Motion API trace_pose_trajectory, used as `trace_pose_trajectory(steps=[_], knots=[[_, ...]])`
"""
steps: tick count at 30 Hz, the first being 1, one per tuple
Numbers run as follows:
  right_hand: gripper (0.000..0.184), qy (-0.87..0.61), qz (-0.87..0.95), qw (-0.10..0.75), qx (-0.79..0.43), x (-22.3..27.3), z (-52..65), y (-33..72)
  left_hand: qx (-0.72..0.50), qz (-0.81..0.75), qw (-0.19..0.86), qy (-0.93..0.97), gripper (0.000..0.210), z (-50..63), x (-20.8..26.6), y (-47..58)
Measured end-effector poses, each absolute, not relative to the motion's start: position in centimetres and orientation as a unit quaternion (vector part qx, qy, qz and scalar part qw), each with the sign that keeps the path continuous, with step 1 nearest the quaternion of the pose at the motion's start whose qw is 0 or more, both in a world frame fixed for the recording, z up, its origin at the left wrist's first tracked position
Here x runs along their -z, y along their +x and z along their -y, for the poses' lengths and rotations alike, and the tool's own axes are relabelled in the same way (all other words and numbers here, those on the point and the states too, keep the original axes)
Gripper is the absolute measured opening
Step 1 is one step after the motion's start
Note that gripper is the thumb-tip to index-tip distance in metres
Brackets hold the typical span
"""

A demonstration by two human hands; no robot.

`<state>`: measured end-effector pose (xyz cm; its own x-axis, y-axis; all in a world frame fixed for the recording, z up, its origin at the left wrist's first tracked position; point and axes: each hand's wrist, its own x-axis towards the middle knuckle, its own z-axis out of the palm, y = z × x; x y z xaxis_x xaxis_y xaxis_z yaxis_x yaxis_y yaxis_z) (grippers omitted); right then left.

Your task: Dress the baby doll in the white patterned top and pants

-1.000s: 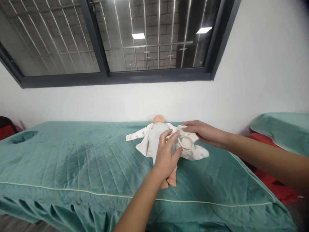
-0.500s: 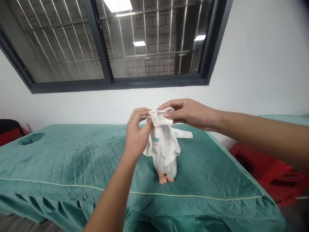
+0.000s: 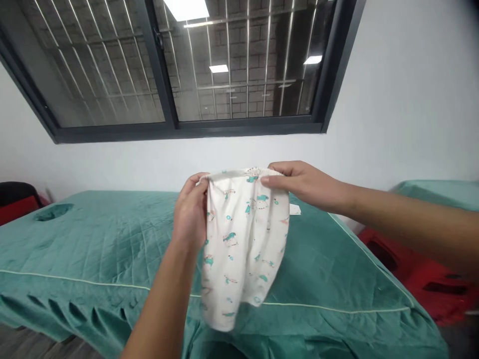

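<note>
A small pair of white baby pants [image 3: 243,234] with teal and pink prints hangs stretched out in front of me, its two legs pointing down. At the left end of the waistband, my left hand [image 3: 190,212] is closed on the cloth. My right hand [image 3: 299,182] pinches the right end between thumb and fingers. Behind the pants, a bit of white cloth [image 3: 295,209] shows on the bed. The doll seen lying there earlier is hidden by the pants.
Under the pants is a bed with a teal quilted cover [image 3: 123,239] and a round hole [image 3: 55,212] at its left end. Red plastic stools [image 3: 419,279] stand to the right. A dark-framed window [image 3: 239,124] with bars is in the wall behind.
The pants were bunched at the waist between my hands and have opened out and dropped to full length. My hands have moved apart. The doll's feet and clothed body are now covered from view.
</note>
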<state>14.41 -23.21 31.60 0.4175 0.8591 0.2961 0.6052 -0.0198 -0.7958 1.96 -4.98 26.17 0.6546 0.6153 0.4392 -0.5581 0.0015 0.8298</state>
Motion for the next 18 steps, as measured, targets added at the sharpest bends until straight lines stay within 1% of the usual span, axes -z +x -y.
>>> trace_pose_trajectory(steps=[2, 4, 8, 10, 12, 15, 18], knots=[[0.039, -0.696, 0.503, 0.496, -0.129, -30.6, 22.5, 14.6, -0.417, -0.004, 0.698, 0.582, 0.027, 5.1, -26.0, 1.6], [0.041, -0.691, 0.504, 0.505, -0.117, -29.5, 21.5, 15.1, -0.390, -0.009, 0.670, 0.631, 0.034, 5.7, -25.7, 1.7], [0.041, -0.650, 0.500, 0.558, -0.128, -26.9, 19.0, 16.6, -0.253, -0.013, 0.605, 0.755, 0.036, 7.2, -23.7, 3.1], [0.041, -0.644, 0.489, 0.575, -0.127, -25.9, 18.1, 17.3, -0.198, -0.011, 0.595, 0.779, 0.031, 7.5, -22.4, 4.0], [0.041, -0.650, 0.485, 0.572, -0.124, -25.1, 17.7, 18.0, -0.169, -0.023, 0.610, 0.774, 0.028, 7.5, -21.0, 4.7], [0.043, -0.673, 0.485, 0.542, -0.139, -24.4, 17.9, 18.9, -0.161, -0.043, 0.683, 0.711, 0.027, 7.1, -19.4, 5.6], [0.044, -0.691, 0.496, 0.483, -0.206, -23.9, 18.6, 19.9, -0.180, -0.064, 0.758, 0.623, 0.031, 6.5, -18.5, 6.3]])
